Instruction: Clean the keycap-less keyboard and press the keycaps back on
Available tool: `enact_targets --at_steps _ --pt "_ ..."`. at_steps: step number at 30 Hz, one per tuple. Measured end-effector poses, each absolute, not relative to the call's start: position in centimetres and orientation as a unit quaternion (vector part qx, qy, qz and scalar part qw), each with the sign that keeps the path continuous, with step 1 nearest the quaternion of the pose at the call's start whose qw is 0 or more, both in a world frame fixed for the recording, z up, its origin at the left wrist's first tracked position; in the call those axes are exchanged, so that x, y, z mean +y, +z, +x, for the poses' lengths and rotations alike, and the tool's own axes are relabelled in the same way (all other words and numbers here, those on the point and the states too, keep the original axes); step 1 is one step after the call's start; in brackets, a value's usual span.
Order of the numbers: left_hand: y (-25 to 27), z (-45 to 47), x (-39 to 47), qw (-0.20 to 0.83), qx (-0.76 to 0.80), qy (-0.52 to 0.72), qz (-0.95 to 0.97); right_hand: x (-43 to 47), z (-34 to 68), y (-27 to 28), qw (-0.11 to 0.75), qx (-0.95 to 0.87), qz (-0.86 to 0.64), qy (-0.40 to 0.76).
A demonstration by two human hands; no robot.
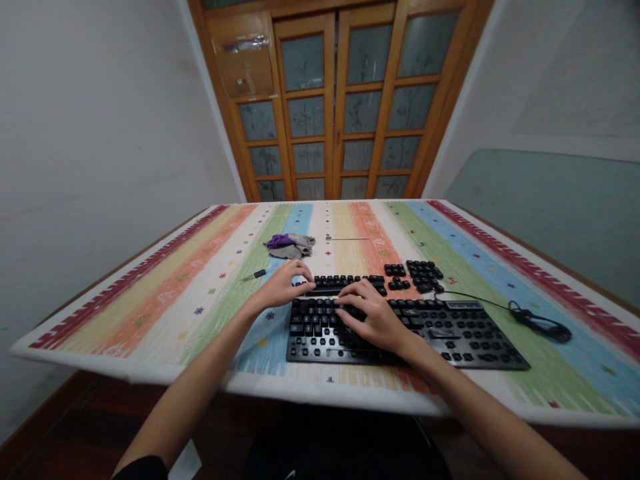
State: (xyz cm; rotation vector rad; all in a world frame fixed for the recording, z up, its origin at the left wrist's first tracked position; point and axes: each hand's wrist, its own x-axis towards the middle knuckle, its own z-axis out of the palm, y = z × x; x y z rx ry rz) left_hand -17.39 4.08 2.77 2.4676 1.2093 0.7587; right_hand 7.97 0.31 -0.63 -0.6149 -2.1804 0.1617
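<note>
A black keyboard (430,330) lies on the table with its lower and right areas stripped of keycaps. Keycaps (313,320) sit on its upper left part. My right hand (373,313) rests over the upper middle of the keyboard, its thumb and index finger closed about a small black keycap. Just behind the keyboard, my left hand (285,285) reaches to the left end of a row of loose keycaps (345,280). Its fingers curve apart from the thumb, and I see nothing held between them.
More loose keycaps (423,273) lie in groups behind the keyboard. A coiled cable (543,327) is at the right. Left of the keycaps are a grey and purple cloth (290,245) and a small black-handled tool (259,273). A thin rod (347,239) lies farther back on the striped tablecloth (200,300).
</note>
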Motion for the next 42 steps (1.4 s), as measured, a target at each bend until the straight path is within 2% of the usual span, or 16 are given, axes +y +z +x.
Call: enact_targets --at_steps 9,18,42 --pt "1.2 -15.1 -2.8 0.195 0.365 0.254 0.874 -1.0 8.0 -1.8 0.384 -0.901 -0.164 0.118" --pt "-0.9 -14.9 -3.0 0.159 0.374 0.274 0.872 -1.0 7.3 -2.8 0.366 -0.913 -0.147 0.102" --pt "-0.7 -14.8 -3.0 0.110 0.333 0.285 0.892 -1.2 7.3 -2.3 0.351 -0.914 -0.184 0.086"
